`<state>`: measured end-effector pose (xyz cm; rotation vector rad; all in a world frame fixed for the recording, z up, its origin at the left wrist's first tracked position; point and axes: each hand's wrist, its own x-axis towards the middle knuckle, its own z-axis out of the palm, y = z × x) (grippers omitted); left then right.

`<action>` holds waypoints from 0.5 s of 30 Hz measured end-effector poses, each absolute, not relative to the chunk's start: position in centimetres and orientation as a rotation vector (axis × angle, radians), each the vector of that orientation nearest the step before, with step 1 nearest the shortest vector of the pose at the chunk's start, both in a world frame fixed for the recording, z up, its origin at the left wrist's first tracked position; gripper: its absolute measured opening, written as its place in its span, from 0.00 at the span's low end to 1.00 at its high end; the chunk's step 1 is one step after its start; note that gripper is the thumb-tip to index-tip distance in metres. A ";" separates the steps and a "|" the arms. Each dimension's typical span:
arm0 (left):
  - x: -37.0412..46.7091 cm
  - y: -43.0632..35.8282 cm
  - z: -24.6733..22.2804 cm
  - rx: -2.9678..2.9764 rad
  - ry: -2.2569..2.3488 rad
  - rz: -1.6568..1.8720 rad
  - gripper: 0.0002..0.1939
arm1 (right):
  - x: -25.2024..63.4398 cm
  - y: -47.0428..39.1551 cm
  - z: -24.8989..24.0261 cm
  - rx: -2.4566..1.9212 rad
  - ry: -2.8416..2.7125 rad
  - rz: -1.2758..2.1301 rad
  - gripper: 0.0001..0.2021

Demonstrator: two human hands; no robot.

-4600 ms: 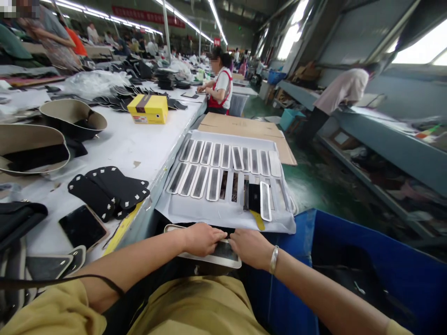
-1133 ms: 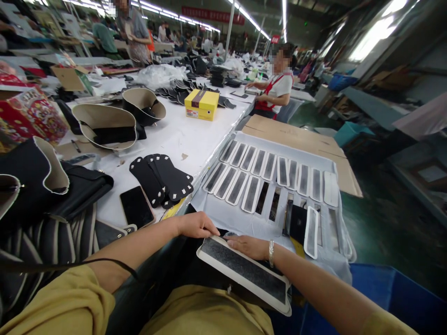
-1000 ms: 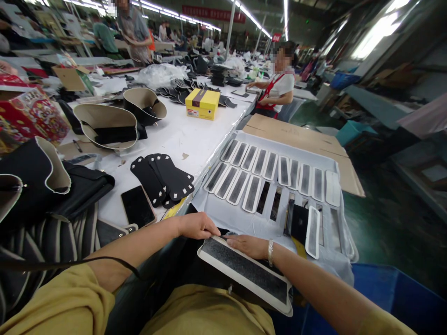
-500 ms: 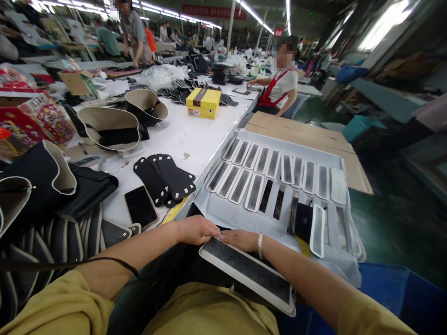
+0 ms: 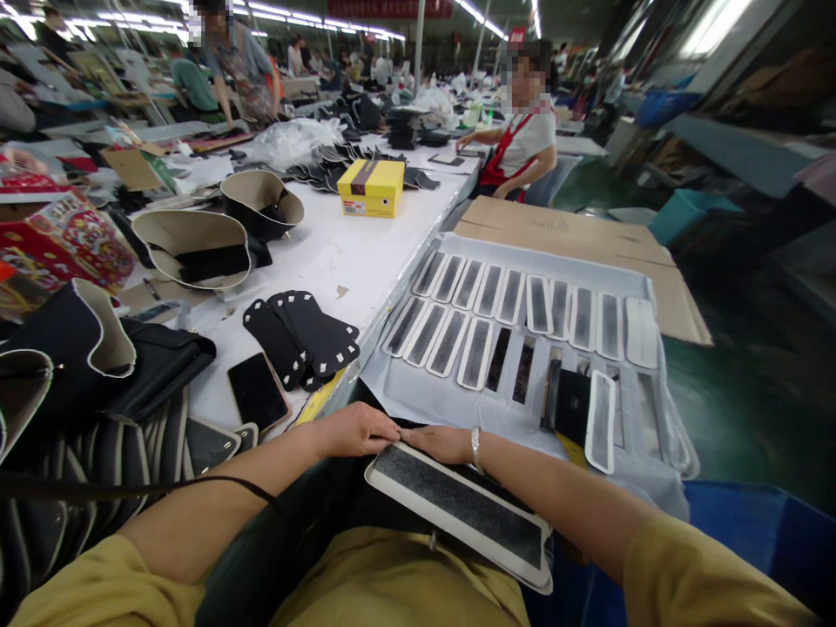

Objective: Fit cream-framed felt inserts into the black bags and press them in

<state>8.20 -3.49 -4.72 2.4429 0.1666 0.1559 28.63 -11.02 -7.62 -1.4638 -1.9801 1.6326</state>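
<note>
A black bag piece (image 5: pixel 392 509) rests in my lap, with a long white-edged panel (image 5: pixel 463 514) with a dark grey middle on it, slanting down to the right. My left hand (image 5: pixel 366 430) is closed at the panel's upper left end, its fingers pinching the black edge. From the other side my right hand (image 5: pixel 441 442), wearing a bracelet, presses its fingers onto the same edge. The fingertips of both hands meet there. What lies beneath the fingers is hidden.
Several white-edged panels (image 5: pixel 475 353) lie in rows on a grey-covered board (image 5: pixel 405 383) to the right, near brown cardboard (image 5: pixel 562 228). On the white table stand open bags (image 5: pixel 196 248), black strips (image 5: pixel 313 335), a phone (image 5: pixel 258 392) and a yellow box (image 5: pixel 371 188). A co-worker (image 5: pixel 522 144) sits beyond.
The view has shifted slightly. Both hands stay together at the panel's end, with only a small shift in the fingers. The panel has turned a little to show more of its face.
</note>
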 end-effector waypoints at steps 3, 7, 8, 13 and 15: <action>8.2 -3.7 -4.6 2.486 0.150 0.108 0.12 | 28.6 -10.8 -7.3 -1.421 -2.052 1.671 0.36; 8.3 -4.0 -4.9 2.583 0.176 0.043 0.12 | 29.0 -11.5 -6.8 -1.356 -2.097 1.642 0.34; 8.3 -4.0 -5.0 2.602 0.186 0.036 0.12 | 29.4 -11.9 -6.7 -1.340 -2.110 1.640 0.33; 8.1 -4.2 -5.1 2.622 0.221 0.049 0.13 | 32.1 -14.6 -6.0 -1.369 -2.075 1.712 0.37; 8.1 -4.3 -5.0 2.621 0.223 0.048 0.13 | 33.5 -16.0 -5.8 -1.373 -2.017 1.766 0.35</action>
